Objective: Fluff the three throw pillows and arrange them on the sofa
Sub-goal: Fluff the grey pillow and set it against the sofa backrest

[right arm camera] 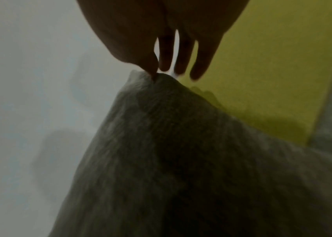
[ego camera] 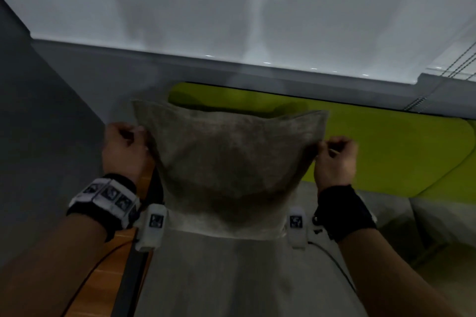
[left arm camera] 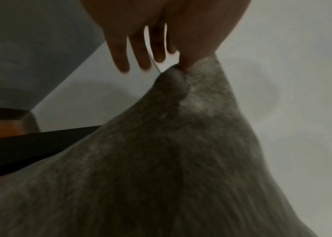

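Fingers of the left hand (ego camera: 123, 147) and right hand (ego camera: 336, 159) each pinch a side edge of the grey pillow (ego camera: 229, 162), held upright between them, corners pointing up, above the sofa (ego camera: 386, 152) with its green backrest beyond.

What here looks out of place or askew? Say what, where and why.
Nothing is damaged or spilled. The pillow simply hangs, pinched at its top corners by the left hand and right hand, before the sofa.
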The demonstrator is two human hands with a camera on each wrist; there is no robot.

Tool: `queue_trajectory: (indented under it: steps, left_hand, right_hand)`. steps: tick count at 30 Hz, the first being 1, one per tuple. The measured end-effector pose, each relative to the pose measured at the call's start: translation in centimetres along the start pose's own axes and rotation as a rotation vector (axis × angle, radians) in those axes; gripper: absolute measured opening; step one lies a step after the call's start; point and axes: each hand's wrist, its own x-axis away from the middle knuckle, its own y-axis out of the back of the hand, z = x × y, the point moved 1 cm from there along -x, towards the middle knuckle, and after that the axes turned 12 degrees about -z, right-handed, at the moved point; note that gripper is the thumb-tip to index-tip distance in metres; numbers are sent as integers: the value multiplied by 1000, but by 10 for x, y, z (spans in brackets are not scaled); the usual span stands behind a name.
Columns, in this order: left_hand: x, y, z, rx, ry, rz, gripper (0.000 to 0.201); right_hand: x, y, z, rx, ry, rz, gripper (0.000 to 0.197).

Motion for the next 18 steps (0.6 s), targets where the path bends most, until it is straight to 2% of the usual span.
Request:
queue_trajectory:
  steps: [2, 3, 5, 7, 8, 9, 12, 15, 18]
  left_hand:
    - [24, 18, -9, 52, -213, -121, 36]
    - [39, 25, -13, 38, -372, -135, 39]
    - [73, 26, -17, 17, -721, -23, 37]
    - [99, 10, -12, -48, -998, 163, 39]
    - [107, -1, -9, -138, -1055, 247, 45]
    - [107, -15, -2, -253, -1057, 323, 53]
    - [81, -51, 9, -528, -975, 430, 65]
    - [56, -76, 1, -609, -949, 434, 66]
    - [46, -86, -4, -628, -992, 402, 68]
  right_hand:
    - [27, 23, 17, -52, 306, -34, 24]
    - [48, 31, 27, -47, 526, 24, 27]
    - [93, 32, 37, 12, 957, 294, 33]
    - [123, 13, 33, 148, 1201, 504, 45]
    - [130, -1, 28, 236, 1228, 542, 52]
    - [130, -15, 23, 328, 1203, 560, 58]
    - [103, -53, 24, 554, 1043, 557, 62]
    - [76, -77, 33, 663, 928, 533, 64]
    - [51, -83, 30, 702, 764, 495, 69]
